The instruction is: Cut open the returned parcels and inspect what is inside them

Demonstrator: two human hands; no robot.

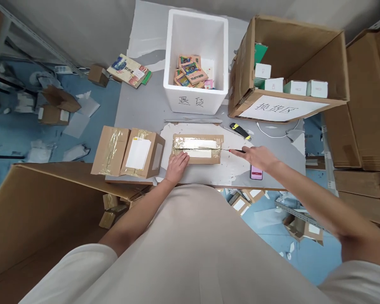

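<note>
Grey table: white foam bin
Floor: blue
Left hand: flat on brown carton
Right hand: pinching black knife

Bright, diffuse light, soft shadows
Parcel tape glints; wide-angle stretching distorts the edges; floor at left looks soft.

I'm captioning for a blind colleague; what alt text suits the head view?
A person's left hand rests on a taped cardboard box while the right hand holds a thin tool at the box's right end. Behind stand a white foam bin and an open carton.
</note>
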